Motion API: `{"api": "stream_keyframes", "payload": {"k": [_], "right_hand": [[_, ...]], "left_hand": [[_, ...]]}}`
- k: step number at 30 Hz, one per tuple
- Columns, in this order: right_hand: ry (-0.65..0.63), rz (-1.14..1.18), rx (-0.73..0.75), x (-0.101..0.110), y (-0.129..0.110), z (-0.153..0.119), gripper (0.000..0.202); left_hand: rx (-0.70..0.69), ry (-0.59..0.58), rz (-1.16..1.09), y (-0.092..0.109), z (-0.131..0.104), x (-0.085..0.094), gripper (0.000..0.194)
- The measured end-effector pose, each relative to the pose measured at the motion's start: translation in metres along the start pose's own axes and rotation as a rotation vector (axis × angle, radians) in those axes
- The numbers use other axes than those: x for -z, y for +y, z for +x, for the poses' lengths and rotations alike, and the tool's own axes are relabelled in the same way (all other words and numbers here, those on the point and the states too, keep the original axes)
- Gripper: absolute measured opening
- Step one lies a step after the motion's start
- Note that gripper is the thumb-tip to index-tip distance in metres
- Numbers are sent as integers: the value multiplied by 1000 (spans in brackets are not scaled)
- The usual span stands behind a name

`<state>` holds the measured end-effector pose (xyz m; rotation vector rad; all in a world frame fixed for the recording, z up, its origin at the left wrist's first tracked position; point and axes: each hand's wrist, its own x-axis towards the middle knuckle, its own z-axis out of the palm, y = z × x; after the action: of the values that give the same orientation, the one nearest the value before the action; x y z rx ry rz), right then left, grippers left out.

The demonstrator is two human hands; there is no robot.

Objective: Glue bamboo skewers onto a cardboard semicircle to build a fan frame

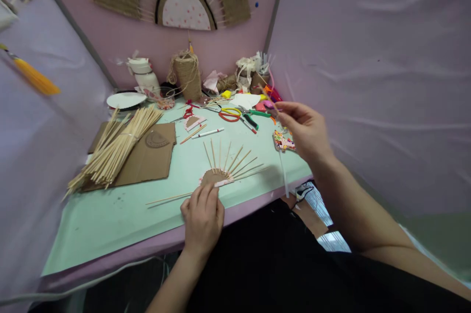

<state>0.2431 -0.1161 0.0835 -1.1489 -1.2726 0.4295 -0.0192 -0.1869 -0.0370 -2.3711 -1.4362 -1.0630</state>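
A small cardboard half-disc (212,176) lies near the table's front edge, with several thin wooden sticks (235,157) fanning out from its curved side. One more stick (169,198) points left from it. My left hand (203,210) rests on the lower edge of the half-disc, fingers bent and pressed together over it. My right hand (305,129) is raised above the right side of the table, thumb and forefinger pinching a thin stick (267,93) that slants up to the left.
A bundle of sticks (123,148) lies on a cardboard sheet (156,158) at the left. Scissors (230,115), green pliers (252,117), markers and a patterned item (283,141) lie mid-table. Behind stand a white bottle (143,75) and a twine spool (187,75).
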Motion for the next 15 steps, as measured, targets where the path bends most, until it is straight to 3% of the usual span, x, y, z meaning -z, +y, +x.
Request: {"api": "stream_keyframes", "payload": {"k": [4,10,13,15], "right_hand": [[100,-15,-25,3,27,28,23],[577,-42,447,55,18,93,15],[660,98,644,82,10,121,13],[651,215,668,91,-1,136,17]], "left_hand": [[8,-1,-10,0,0,1,25],[21,-53,-1,0,1,3,26],[25,-49,7,0,1,3,26],[30,-52,1,-1,0,2,26]]}}
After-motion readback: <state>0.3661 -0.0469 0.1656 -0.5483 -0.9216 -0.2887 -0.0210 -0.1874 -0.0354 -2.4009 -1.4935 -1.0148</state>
